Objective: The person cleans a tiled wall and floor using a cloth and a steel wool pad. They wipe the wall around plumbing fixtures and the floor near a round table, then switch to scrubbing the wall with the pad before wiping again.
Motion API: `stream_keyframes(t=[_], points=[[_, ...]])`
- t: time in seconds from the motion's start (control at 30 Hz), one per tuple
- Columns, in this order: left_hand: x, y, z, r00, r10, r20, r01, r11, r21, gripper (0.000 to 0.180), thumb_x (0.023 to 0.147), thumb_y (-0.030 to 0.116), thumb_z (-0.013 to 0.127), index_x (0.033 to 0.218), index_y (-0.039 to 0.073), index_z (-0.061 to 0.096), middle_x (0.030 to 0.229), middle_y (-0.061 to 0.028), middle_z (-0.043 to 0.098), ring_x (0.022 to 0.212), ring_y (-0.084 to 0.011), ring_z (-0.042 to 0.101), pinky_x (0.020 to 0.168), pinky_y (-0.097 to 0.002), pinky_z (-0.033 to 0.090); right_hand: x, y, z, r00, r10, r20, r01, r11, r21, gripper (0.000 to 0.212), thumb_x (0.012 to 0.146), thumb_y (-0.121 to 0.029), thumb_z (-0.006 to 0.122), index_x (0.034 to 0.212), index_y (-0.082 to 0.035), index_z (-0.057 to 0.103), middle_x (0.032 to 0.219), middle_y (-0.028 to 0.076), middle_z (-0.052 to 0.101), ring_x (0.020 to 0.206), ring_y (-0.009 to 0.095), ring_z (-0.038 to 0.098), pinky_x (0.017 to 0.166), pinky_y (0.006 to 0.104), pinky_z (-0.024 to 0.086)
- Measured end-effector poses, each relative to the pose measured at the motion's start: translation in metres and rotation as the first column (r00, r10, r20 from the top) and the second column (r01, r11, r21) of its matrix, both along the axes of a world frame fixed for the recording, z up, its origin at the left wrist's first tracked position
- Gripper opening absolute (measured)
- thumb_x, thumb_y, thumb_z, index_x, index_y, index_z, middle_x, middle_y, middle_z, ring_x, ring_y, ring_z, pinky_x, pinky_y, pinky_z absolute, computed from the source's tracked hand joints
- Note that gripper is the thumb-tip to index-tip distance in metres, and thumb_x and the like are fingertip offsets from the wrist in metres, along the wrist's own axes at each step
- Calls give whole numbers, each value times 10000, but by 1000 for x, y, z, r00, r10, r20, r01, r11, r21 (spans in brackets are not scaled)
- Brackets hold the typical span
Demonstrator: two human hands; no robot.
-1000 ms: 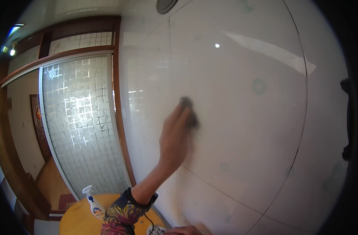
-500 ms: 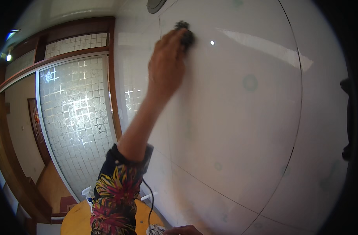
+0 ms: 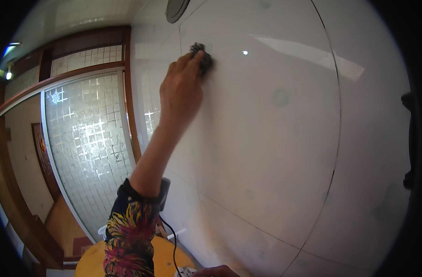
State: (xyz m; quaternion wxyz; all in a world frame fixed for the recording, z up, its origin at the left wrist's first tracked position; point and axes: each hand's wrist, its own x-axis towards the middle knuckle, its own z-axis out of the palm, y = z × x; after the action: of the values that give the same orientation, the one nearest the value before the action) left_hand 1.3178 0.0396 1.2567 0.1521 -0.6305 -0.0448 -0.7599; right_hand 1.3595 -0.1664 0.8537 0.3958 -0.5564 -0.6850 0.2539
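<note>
My left hand is raised against the glossy white tiled wall, its fingers wrapped round a dark, curly scouring pad. The pad presses on the tile near the upper left of the wall. My left arm, in a dark flowered sleeve, reaches up from the lower edge. At the bottom edge only a strip of my right hand shows, and its fingers are hidden. Beside it lies a whitish, patterned bundle, mostly cut off.
A round yellow tabletop stands below the left arm, with a white bottle partly behind the sleeve. A black cable hangs from the forearm device. Left is a frosted sliding door; a grey round fitting sits high up.
My left hand has slid the scouring pad downward over the tile. The whole view has shifted a little, and the sleeve now covers more of the white bottle.
</note>
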Motion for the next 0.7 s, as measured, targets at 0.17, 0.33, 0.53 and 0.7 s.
stream_keyframes(t=[0.17,0.33,0.53,0.7], points=[[2,-4,-5,997,71,27,-75,978,197,402,899,-49,591,1283,58,638,1267,-155,645,1089,-307,655,925,-405,556,-3,-1,-1,1000,-12,-26,12,1000,9,218,944,-195,651,1104,-74,735,1040,121,746,909,266,728,802,350,567],[-8,-13,3,995,20,-100,-33,991,-131,387,908,-61,572,1270,54,644,1246,-160,653,1121,-287,640,933,-396,547,-3,-1,-4,994,-11,-111,14,999,34,225,956,-209,641,1114,-78,732,1038,121,746,908,255,730,802,344,565],[7,-16,17,999,-17,38,7,964,266,314,960,1,539,1255,26,642,1284,-173,623,1166,-328,612,970,-405,525,1,1,-7,1000,-3,11,2,999,46,243,963,-234,634,1131,-85,728,1035,112,748,898,249,730,798,342,565],[6,33,16,991,122,-60,-131,971,-201,337,941,21,550,1271,20,619,1251,-148,632,1108,-321,610,911,-438,529,2,-2,-9,999,-3,34,1,998,62,244,965,-233,632,1136,-86,726,1029,114,748,893,237,732,793,336,565]])
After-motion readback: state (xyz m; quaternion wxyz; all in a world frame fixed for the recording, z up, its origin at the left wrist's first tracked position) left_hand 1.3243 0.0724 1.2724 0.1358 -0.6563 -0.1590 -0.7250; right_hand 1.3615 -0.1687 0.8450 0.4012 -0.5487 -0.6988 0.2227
